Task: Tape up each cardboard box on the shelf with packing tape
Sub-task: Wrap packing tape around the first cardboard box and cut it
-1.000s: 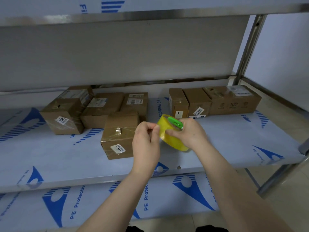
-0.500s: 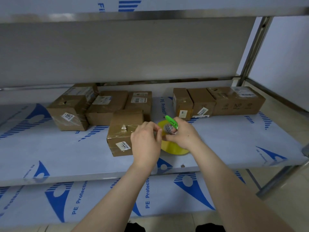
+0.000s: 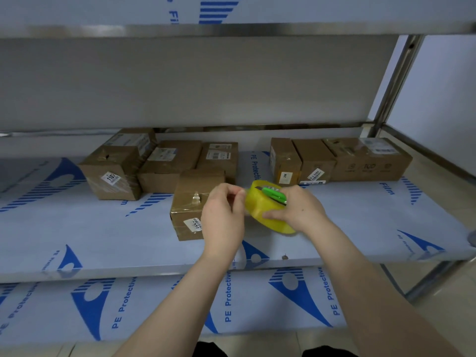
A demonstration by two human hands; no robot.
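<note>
My right hand grips a yellow roll of packing tape together with a green utility knife lying across its top. My left hand pinches at the roll's left edge with thumb and fingertips. Both hands hover over the middle shelf. Just left of them stands a small cardboard box with clear tape across its top and a white label on its front; my left hand hides its right side.
Three boxes cluster at the back left of the shelf and three more boxes line the back right. A steel upright stands at the right. Another shelf lies below, one more overhead.
The roll has turned in my right hand, its yellow side now facing me, and the knife lies flatter on top. My left fingers stay at the roll's edge. The camera moved closer.
</note>
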